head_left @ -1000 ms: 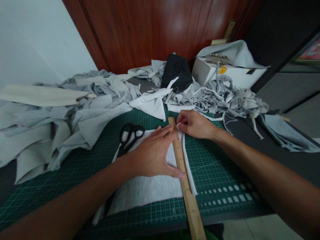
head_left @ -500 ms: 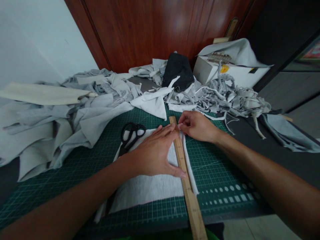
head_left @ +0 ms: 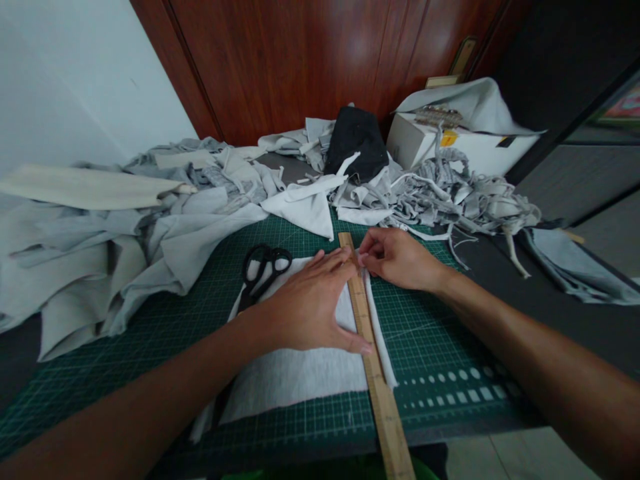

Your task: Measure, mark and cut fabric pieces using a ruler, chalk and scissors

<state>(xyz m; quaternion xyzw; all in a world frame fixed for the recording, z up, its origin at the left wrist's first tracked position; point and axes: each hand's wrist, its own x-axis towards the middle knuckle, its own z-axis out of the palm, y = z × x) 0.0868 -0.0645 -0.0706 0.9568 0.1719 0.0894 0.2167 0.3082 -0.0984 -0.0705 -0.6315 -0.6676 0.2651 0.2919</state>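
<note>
A light grey piece of fabric lies on the green cutting mat. Along its right side runs a wooden ruler, its near end jutting past the table's front edge. My left hand is spread flat over the fabric, fingertips and thumb pressing on the ruler. At the ruler's far end, my right hand has thumb and forefinger pinched together by the fabric's edge. What sits in that pinch is too small to make out. Black-handled scissors rest on the fabric's left side, their blades partly hidden by my left forearm.
Grey fabric pieces are heaped on the left. Fabric scraps and strips lie tangled at the back, beside a black cloth bundle and a white box. A folded grey cloth is at the far right.
My right hand has shifted slightly toward me along the ruler's edge, still pinched. My left hand, the ruler and the fabric have stayed in place.
</note>
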